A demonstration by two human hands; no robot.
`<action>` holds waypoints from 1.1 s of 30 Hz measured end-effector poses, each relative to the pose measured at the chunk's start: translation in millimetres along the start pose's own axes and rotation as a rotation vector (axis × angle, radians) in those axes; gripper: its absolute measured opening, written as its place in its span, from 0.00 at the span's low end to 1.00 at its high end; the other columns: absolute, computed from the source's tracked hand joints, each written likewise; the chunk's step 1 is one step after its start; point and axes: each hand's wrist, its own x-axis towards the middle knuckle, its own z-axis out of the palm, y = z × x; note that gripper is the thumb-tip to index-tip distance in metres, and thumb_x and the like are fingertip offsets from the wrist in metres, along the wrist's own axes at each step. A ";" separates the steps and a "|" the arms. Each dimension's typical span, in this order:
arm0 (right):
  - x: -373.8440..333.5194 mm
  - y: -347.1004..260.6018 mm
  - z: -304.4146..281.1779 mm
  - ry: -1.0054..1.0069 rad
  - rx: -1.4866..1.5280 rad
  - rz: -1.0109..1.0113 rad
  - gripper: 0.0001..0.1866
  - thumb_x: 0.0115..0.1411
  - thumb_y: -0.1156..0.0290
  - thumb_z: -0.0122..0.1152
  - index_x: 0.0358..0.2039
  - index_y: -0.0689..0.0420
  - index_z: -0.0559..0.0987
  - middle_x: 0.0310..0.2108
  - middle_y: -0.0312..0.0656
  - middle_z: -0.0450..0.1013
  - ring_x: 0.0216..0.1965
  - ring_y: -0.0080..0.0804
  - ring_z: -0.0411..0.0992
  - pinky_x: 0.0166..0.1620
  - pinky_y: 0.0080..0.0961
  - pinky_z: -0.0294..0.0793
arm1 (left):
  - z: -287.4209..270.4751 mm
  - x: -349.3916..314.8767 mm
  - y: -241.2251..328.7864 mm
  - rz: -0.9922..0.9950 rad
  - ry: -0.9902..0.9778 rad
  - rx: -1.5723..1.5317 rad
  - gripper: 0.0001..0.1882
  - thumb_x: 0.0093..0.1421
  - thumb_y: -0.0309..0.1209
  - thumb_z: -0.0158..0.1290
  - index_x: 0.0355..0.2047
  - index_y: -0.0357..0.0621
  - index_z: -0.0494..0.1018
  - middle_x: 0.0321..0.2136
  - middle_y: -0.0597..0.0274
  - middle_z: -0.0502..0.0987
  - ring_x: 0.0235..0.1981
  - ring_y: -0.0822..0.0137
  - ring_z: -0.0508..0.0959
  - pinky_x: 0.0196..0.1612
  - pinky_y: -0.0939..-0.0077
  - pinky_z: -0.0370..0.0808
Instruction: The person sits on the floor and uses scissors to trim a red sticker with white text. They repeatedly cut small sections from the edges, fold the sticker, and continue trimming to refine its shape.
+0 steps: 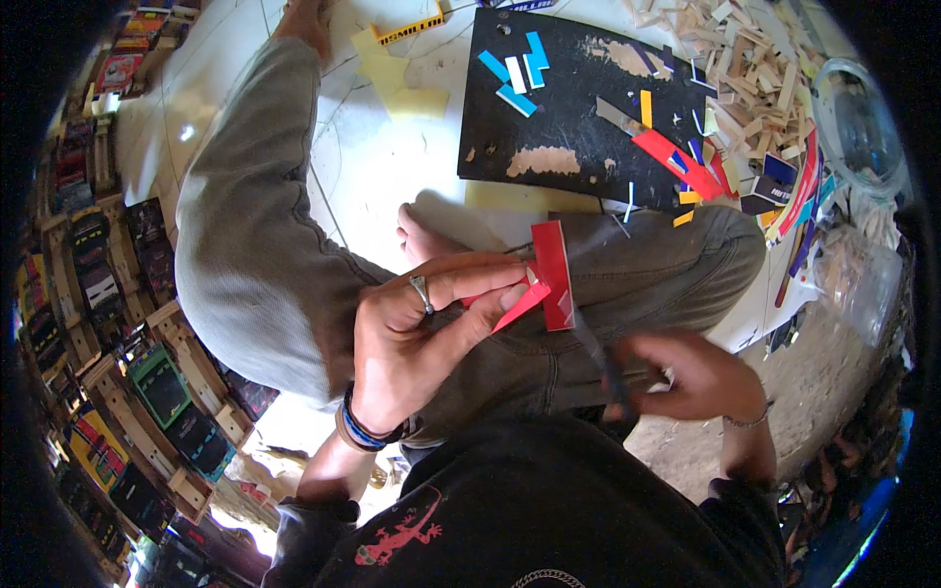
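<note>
My left hand (417,328), with a ring on one finger, pinches a folded red strip (524,306) between thumb and fingertips above my lap. Another red piece (552,260), flat with a pale edge, stands upright just past the fingertips; whether the two are joined I cannot tell. My right hand (691,377) is closed and smeared by motion. It grips what look like dark-handled scissors (600,353), whose blades point up toward the lower end of the flat red piece. The handle loops are partly hidden by the fingers.
A worn black board (559,118) on the tiles bears blue strips (515,98), red and yellow scraps and a metal blade (618,116). Wood offcuts (755,78) lie heaped at far right, near a clear plastic bag (858,269). Wooden-framed colourful pieces (162,382) line the left.
</note>
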 end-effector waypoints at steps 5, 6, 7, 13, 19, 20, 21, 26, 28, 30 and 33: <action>40.9 6.2 -30.6 0.929 -0.778 -0.237 0.17 0.55 0.61 0.73 0.35 0.60 0.77 0.35 0.45 0.71 0.34 0.43 0.75 0.39 0.39 0.73 | 2.3 0.9 3.9 -0.030 0.002 -0.085 0.13 0.59 0.20 0.62 0.45 0.39 0.82 0.44 0.56 0.83 0.46 0.69 0.81 0.51 0.74 0.77; 51.7 10.2 -35.1 0.983 -0.886 -0.202 0.17 0.55 0.61 0.72 0.35 0.60 0.77 0.36 0.45 0.73 0.34 0.44 0.76 0.38 0.39 0.74 | 2.6 0.4 5.9 -0.047 0.005 -0.096 0.13 0.59 0.20 0.63 0.45 0.39 0.82 0.44 0.56 0.83 0.45 0.69 0.81 0.51 0.75 0.77; 61.7 14.0 -38.2 1.027 -0.979 -0.126 0.17 0.55 0.61 0.71 0.35 0.60 0.78 0.36 0.45 0.74 0.34 0.44 0.77 0.37 0.39 0.75 | 2.6 -0.3 7.9 -0.056 0.011 -0.088 0.14 0.59 0.20 0.63 0.46 0.39 0.81 0.44 0.56 0.83 0.45 0.69 0.81 0.51 0.75 0.76; 108.8 13.7 -44.9 1.113 -1.121 0.001 0.09 0.55 0.69 0.67 0.34 0.57 0.77 0.43 0.42 0.76 0.33 0.45 0.79 0.36 0.38 0.77 | 3.7 -2.0 14.9 -0.115 0.036 -0.207 0.15 0.58 0.19 0.64 0.47 0.38 0.81 0.45 0.55 0.82 0.47 0.69 0.80 0.52 0.75 0.75; 80.4 0.7 -45.1 0.845 -0.851 -0.281 0.11 0.60 0.65 0.64 0.39 0.58 0.80 0.45 0.45 0.77 0.41 0.45 0.78 0.41 0.36 0.77 | 5.8 -2.5 15.9 -0.090 0.042 -0.195 0.15 0.57 0.20 0.65 0.46 0.37 0.81 0.43 0.55 0.83 0.44 0.70 0.80 0.51 0.75 0.75; 72.7 -1.0 -42.4 0.785 -0.683 -0.520 0.13 0.61 0.64 0.64 0.41 0.57 0.81 0.45 0.45 0.77 0.42 0.45 0.78 0.42 0.36 0.76 | 5.0 -3.0 17.1 -0.098 0.030 -0.210 0.15 0.57 0.20 0.64 0.46 0.37 0.81 0.44 0.54 0.83 0.45 0.70 0.80 0.52 0.75 0.74; 68.9 -2.5 -37.3 0.587 -0.520 -0.529 0.14 0.61 0.62 0.65 0.43 0.57 0.81 0.44 0.46 0.77 0.41 0.44 0.78 0.43 0.35 0.76 | 4.5 -3.3 18.0 -0.098 0.025 -0.216 0.15 0.58 0.19 0.64 0.47 0.38 0.81 0.44 0.54 0.83 0.47 0.69 0.80 0.54 0.75 0.74; 56.7 -4.3 -14.6 0.209 -0.267 -0.500 0.20 0.58 0.61 0.71 0.48 0.57 0.82 0.36 0.45 0.79 0.37 0.41 0.77 0.42 0.36 0.74 | 5.9 -1.4 19.2 -0.074 0.028 -0.212 0.15 0.58 0.19 0.63 0.46 0.37 0.81 0.44 0.53 0.83 0.46 0.68 0.81 0.52 0.74 0.75; 55.7 -2.3 -4.6 0.345 -0.287 -0.653 0.17 0.62 0.61 0.66 0.48 0.56 0.81 0.29 0.45 0.78 0.30 0.41 0.77 0.35 0.35 0.72 | 6.2 -0.2 19.7 0.008 0.014 -0.129 0.15 0.58 0.19 0.63 0.46 0.38 0.81 0.43 0.52 0.83 0.45 0.66 0.82 0.51 0.74 0.76; 48.7 1.2 1.7 0.340 -0.213 -0.625 0.15 0.65 0.61 0.63 0.46 0.58 0.81 0.27 0.44 0.79 0.28 0.37 0.78 0.33 0.31 0.73 | 5.6 0.1 21.2 0.089 -0.003 -0.041 0.15 0.58 0.19 0.63 0.46 0.38 0.81 0.42 0.52 0.84 0.44 0.65 0.83 0.50 0.73 0.77; 45.2 3.7 10.6 0.251 0.034 -0.602 0.16 0.66 0.60 0.62 0.46 0.59 0.81 0.28 0.43 0.80 0.27 0.31 0.78 0.33 0.27 0.74 | 3.8 -3.0 25.9 0.149 0.000 0.208 0.14 0.56 0.20 0.64 0.44 0.38 0.82 0.40 0.52 0.85 0.42 0.64 0.85 0.48 0.72 0.79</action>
